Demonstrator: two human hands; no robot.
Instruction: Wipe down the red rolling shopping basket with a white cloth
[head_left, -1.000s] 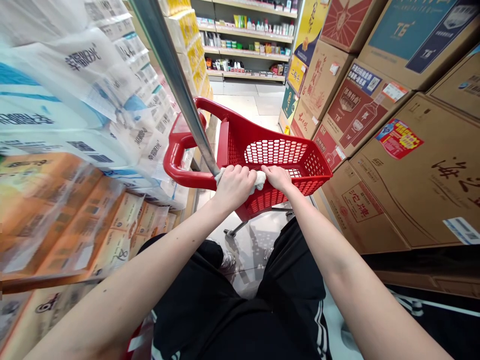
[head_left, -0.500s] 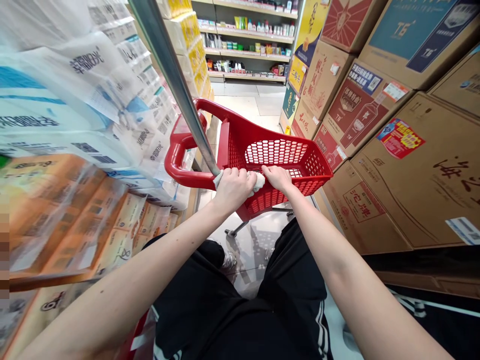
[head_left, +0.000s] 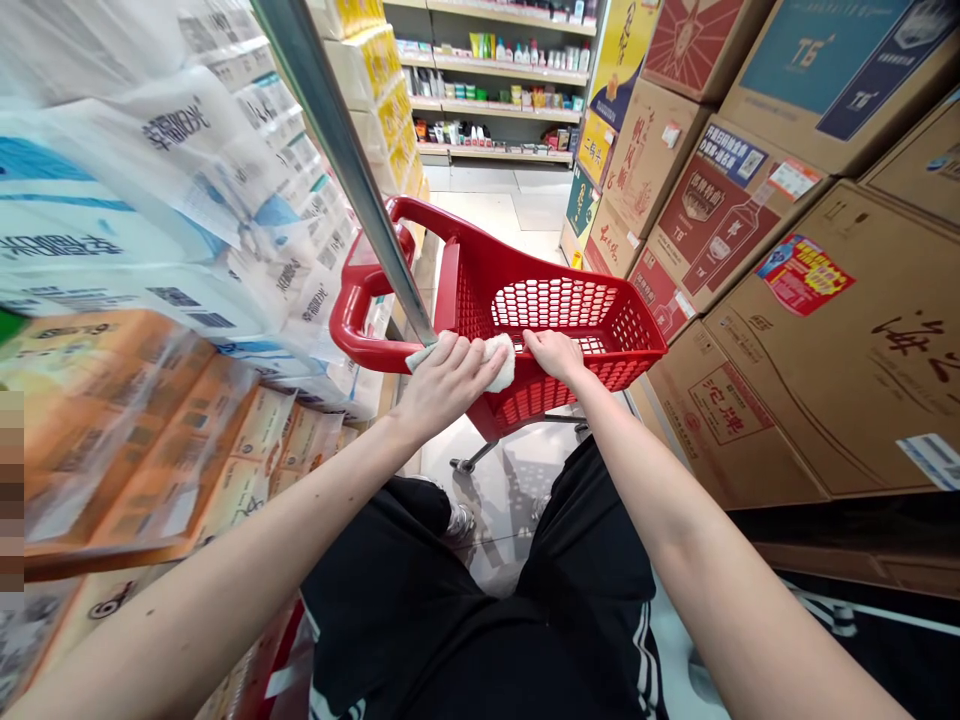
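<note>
Head view: left hand [head_left: 444, 378] partly hides white cloth [head_left: 504, 366].

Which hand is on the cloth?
The left hand: it rests on the white cloth at the near edge of the red cart. The right hand holds that edge with no cloth showing.

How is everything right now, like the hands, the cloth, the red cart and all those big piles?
Red cart, standing upright
White cloth, rumpled, partly hidden
Left hand, closed over the cloth
Right hand, closed on the cart's edge
Metal pole, slanting across the view
Cardboard boxes, stacked, look shut
White packs, plastic-wrapped, stacked
Shelves, stocked
</note>
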